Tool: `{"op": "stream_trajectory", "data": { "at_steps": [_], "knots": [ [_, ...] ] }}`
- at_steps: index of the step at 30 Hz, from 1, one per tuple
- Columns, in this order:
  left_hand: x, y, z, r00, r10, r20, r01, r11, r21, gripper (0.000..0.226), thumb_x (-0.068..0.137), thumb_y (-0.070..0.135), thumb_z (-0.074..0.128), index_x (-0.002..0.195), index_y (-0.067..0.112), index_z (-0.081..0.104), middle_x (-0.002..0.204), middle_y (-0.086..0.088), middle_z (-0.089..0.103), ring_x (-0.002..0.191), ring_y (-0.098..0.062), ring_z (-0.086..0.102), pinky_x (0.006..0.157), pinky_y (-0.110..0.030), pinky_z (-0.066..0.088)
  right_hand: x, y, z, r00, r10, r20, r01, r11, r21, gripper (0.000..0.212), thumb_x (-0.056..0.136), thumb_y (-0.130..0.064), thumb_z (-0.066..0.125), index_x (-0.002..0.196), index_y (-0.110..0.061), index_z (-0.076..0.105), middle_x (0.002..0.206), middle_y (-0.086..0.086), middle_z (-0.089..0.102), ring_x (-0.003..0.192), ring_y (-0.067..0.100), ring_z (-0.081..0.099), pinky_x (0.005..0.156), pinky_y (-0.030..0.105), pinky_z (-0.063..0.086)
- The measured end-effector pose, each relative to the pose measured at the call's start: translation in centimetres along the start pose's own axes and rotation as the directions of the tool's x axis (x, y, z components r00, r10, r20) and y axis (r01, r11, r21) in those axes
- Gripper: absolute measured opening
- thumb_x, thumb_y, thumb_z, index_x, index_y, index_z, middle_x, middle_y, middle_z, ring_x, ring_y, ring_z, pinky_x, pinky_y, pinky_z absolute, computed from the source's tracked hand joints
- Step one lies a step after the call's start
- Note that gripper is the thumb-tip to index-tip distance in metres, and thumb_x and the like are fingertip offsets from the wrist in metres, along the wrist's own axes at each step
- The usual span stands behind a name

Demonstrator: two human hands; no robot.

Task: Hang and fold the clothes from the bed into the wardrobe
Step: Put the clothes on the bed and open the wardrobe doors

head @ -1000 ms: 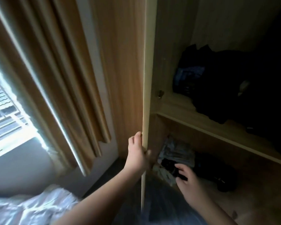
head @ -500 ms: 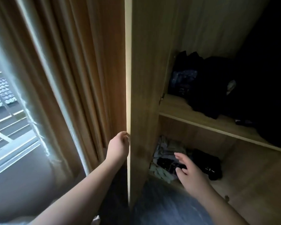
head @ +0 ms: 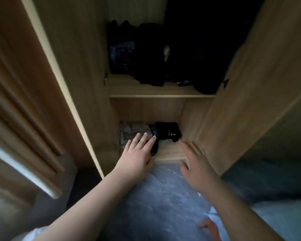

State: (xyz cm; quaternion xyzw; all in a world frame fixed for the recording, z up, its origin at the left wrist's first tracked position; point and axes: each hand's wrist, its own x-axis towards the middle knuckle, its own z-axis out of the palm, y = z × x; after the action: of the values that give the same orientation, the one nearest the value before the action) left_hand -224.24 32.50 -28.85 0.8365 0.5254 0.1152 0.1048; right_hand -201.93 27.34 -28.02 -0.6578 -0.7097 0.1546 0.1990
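The open wardrobe (head: 163,91) holds dark clothes; left hand (head: 137,157) and right hand (head: 196,162), both flat, grasping nothing, should first push the black bundle (head: 167,131) aside.

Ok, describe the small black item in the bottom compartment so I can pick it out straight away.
Look into the open wardrobe, below the shelf that carries the big dark pile. On the bottom compartment's floor, right of the pale patterned folded cloth, lies the black folded garment. Unlike its light neighbour it is solid black with small white marks, just beyond the left hand fingertips.
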Motion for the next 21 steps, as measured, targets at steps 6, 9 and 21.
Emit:
{"op": "stream_trajectory", "data": {
  "at_steps": [6, 9, 21],
  "knots": [
    [1.8, 12.2, 4.6, 0.967, 0.219, 0.130, -0.227, 0.973, 0.045, 0.065, 0.101, 0.049, 0.029, 0.154, 0.038, -0.008, 0.165, 0.003, -0.011, 0.150, -0.021, -0.018, 0.122, -0.045, -0.005, -9.5, 9.3, -4.9, 0.965, 0.166, -0.203, -0.202, 0.964, -0.171, 0.068, 0.086, -0.041, 0.043, 0.150, -0.020, 0.036, 0.157, 0.006, 0.035, 0.146, 0.030, 0.023, 0.117, 0.047, 0.029],
    [1.8, 20.9, 7.7, 0.926, 0.336, 0.174, -0.351, 0.935, 0.060, 0.065, 0.100, 0.052, 0.026, 0.154, 0.038, -0.008, 0.165, 0.001, -0.009, 0.151, -0.023, -0.015, 0.122, -0.047, 0.000, -16.5, 14.3, -8.0, 0.915, 0.296, -0.274, -0.355, 0.913, -0.201, 0.070, 0.085, -0.045, 0.039, 0.152, -0.025, 0.030, 0.159, 0.004, 0.031, 0.147, 0.032, 0.021, 0.112, 0.056, 0.030],
    [-7.8, 56.9, 20.9, 0.502, 0.791, 0.349, -0.826, 0.558, -0.077, 0.073, 0.087, 0.063, 0.007, 0.154, 0.040, -0.007, 0.166, 0.000, -0.003, 0.152, -0.024, -0.007, 0.122, -0.048, 0.003, -48.6, 30.1, -16.5, 0.569, 0.720, -0.397, -0.818, 0.544, -0.187, 0.073, 0.087, -0.047, 0.040, 0.155, -0.026, 0.021, 0.164, 0.007, 0.016, 0.150, 0.034, 0.010, 0.117, 0.059, 0.019]
  ]
}}
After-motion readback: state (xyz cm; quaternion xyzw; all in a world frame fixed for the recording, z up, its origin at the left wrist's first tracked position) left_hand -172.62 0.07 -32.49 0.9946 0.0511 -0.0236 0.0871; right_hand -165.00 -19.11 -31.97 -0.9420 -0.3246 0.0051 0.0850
